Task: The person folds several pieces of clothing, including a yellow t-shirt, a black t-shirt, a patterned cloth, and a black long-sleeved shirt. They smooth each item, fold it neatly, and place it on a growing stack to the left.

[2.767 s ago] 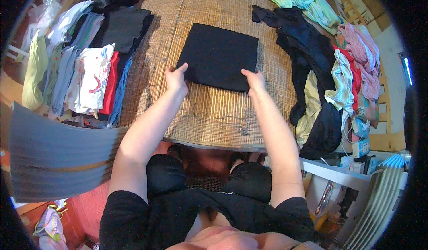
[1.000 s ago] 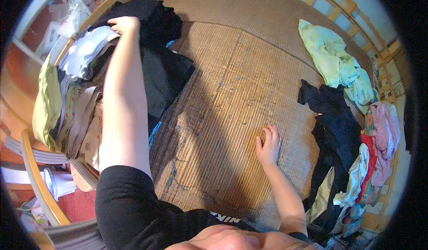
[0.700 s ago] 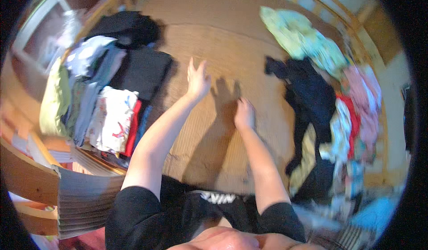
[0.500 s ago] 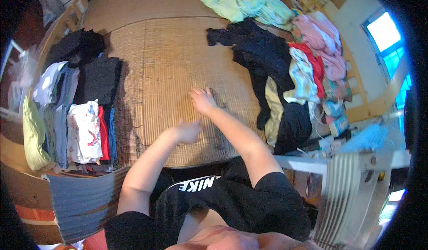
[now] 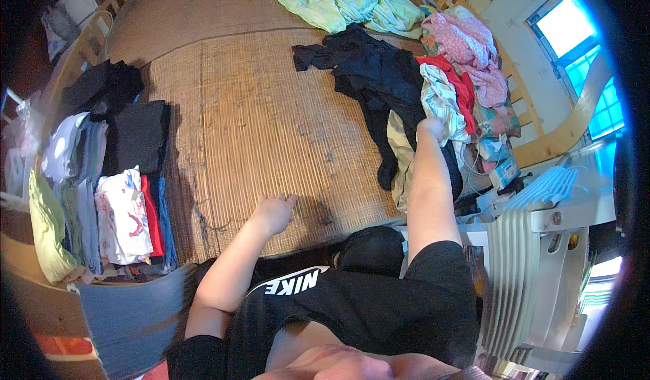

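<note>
My left hand [image 5: 274,212] hovers over or rests on the woven mat [image 5: 250,129] near its front edge. It is open, fingers spread, with nothing in it. My right hand [image 5: 431,130] reaches out to the loose clothes on the right. It is at the lower end of a white patterned garment [image 5: 440,99], beside a black garment [image 5: 379,75]. The right fingers are blurred and turned away, so their grip on the cloth cannot be made out. A pale beige garment [image 5: 401,156] lies just left of my right forearm.
Folded clothes stand in rows on the left, with a white printed shirt [image 5: 125,214] and black folded cloth [image 5: 137,136]. Pale green cloth [image 5: 338,4], red cloth [image 5: 464,95] and pink cloth [image 5: 464,41] lie on the far right. Blue hangers [image 5: 545,187] sit beside a white rack.
My right hand has left the middle of the mat and moved right to the loose clothes. My left hand has shifted slightly left and down, its fingers now spread.
</note>
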A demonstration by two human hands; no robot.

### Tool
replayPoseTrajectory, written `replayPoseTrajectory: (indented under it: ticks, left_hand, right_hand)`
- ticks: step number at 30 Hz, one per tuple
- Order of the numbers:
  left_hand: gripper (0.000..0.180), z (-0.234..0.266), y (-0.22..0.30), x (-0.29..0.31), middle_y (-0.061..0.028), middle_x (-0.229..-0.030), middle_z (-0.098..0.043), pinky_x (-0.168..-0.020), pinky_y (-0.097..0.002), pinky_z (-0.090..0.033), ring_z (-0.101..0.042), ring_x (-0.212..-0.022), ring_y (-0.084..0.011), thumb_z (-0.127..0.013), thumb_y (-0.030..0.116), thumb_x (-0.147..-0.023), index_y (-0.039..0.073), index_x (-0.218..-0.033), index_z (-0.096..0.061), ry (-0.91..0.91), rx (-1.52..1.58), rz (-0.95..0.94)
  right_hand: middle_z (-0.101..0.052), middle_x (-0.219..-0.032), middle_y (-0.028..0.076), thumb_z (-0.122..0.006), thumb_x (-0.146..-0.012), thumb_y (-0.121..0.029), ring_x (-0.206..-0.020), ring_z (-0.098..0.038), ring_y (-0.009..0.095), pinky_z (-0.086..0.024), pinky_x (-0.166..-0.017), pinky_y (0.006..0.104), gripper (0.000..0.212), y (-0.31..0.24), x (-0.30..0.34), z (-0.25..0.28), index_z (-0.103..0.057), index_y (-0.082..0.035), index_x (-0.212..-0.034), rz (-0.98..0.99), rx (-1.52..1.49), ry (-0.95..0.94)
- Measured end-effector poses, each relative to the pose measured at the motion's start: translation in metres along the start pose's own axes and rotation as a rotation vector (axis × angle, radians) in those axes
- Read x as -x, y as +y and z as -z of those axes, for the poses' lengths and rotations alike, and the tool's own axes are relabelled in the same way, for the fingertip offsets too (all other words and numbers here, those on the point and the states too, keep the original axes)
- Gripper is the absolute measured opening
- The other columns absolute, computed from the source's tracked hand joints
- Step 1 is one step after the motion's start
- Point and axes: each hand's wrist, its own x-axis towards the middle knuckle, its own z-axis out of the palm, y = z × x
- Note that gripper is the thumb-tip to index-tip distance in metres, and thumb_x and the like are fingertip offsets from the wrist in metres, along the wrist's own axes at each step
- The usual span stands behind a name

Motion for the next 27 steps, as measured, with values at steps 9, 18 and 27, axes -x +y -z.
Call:
replayPoseTrajectory:
  ticks: [9, 18, 27]
  left_hand:
    - [0.043, 0.037, -0.006, -0.002, -0.0186, -0.1, -0.059, -0.081, -0.0439, -0.044, -0.058, -0.093, -0.0325, -0.053, 0.022, -0.082, 0.008, -0.122, -0.045, 0.212, 0.149, 0.018]
    - [0.031, 0.046, -0.023, 0.003, -0.0216, -0.087, -0.06, -0.073, -0.0411, -0.047, -0.059, -0.084, -0.0342, -0.055, 0.02, -0.081, 0.003, -0.107, -0.055, 0.609, 0.577, 0.025]
    - [0.033, 0.042, -0.027, 0.004, -0.0201, -0.092, -0.061, -0.075, -0.0425, -0.047, -0.059, -0.084, -0.0349, -0.053, 0.025, -0.082, 0.006, -0.109, -0.055, 0.571, 0.428, 0.05]
  right_hand:
    - [-0.063, -0.081, 0.013, -0.048, -0.085, -0.027, -0.078, -0.061, 0.031, -0.047, -0.067, 0.0415, 0.023, -0.089, 0.043, 0.028, -0.063, -0.009, -0.081, 0.536, -0.494, 0.381]
    - [-0.031, -0.132, 0.021, -0.067, -0.069, -0.041, -0.122, -0.027, 0.039, -0.03, -0.095, 0.0524, 0.086, -0.106, 0.106, -0.013, -0.024, -0.001, -0.131, 0.439, -0.247, 0.137]
    - [-0.045, -0.121, 0.016, -0.043, -0.085, -0.015, -0.114, -0.041, 0.03, -0.042, -0.087, 0.0444, 0.028, -0.061, 0.021, -0.063, -0.057, -0.014, -0.109, 0.698, 0.323, 0.159]
